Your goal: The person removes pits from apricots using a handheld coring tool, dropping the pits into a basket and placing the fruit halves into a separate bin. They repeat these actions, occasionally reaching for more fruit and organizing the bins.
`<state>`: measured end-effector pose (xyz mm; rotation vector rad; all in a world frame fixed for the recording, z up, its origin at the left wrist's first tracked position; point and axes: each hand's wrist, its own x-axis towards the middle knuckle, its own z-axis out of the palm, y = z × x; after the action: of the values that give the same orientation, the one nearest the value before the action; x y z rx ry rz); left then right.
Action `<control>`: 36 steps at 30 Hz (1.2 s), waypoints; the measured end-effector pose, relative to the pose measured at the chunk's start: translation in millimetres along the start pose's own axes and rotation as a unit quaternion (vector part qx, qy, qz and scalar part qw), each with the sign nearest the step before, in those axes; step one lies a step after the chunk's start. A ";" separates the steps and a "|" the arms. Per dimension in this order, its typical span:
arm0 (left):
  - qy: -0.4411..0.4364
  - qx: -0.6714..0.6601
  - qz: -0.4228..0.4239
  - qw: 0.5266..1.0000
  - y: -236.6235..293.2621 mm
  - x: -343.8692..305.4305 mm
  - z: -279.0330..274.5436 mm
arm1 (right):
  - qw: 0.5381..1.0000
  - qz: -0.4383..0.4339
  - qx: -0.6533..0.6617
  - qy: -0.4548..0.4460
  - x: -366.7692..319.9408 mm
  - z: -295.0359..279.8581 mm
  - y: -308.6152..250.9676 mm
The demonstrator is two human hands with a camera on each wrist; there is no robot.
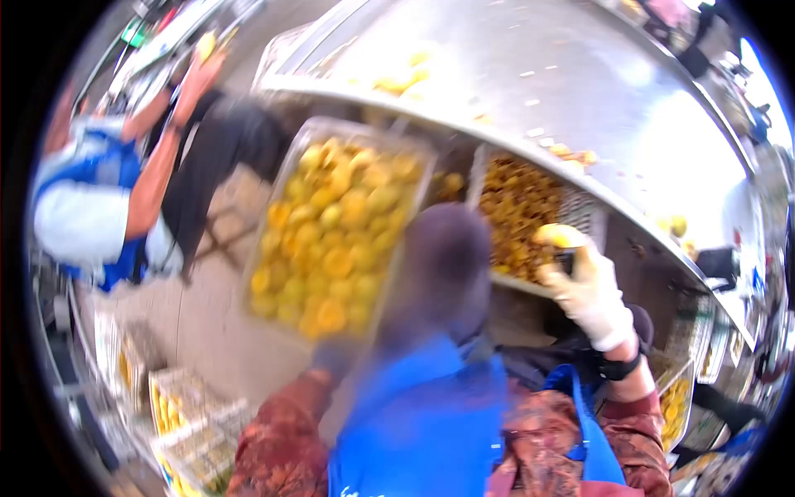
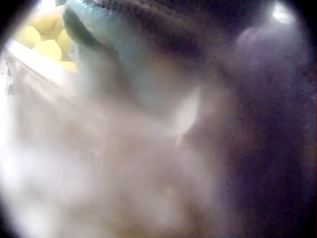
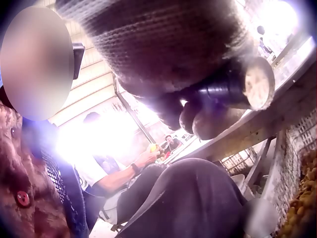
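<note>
My right hand (image 1: 590,294), in a white knit glove, grips a black cylindrical handle (image 3: 223,91) with a pale round end. In the head view a yellow fruit (image 1: 559,235) shows at its fingertips, above a crate of brown pits (image 1: 522,199). Low by the near edge of a crate of yellow peach-like fruit (image 1: 331,219) is my left hand (image 1: 335,356), dark and blurred. The left wrist view catches a teal glove-like surface (image 2: 101,54) beside a pale crate rim (image 2: 39,59); I cannot tell how the left fingers lie.
A long metal table (image 1: 530,74) runs along the far side with fruit and scraps on it. Another person (image 1: 108,190) sits at the left. More crates of fruit (image 1: 178,402) stand on the floor at lower left, and another crate (image 1: 677,402) at right.
</note>
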<state>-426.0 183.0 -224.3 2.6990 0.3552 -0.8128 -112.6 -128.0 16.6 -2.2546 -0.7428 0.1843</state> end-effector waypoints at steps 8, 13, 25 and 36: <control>-0.120 0.082 -0.075 0.987 25.5 18.1 -40.8 | 0.993 0.098 0.046 -0.048 -4.1 -49.2 -6.4; -0.103 0.168 -0.015 0.980 -6.5 30.0 -41.6 | 0.997 0.070 0.011 -0.031 -25.4 -59.5 13.5; 0.095 -0.566 0.315 0.756 293.1 59.9 -300.4 | 0.985 -0.001 -0.168 0.028 -10.7 -47.5 58.6; 0.122 -0.518 0.332 0.779 356.5 147.3 -269.0 | 0.962 -0.010 -0.248 0.111 4.8 -52.5 81.9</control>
<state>-60.9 -30.4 -18.8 1.6358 -0.1133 0.0180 -53.4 -202.9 -2.4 -2.6776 -0.7503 -0.2947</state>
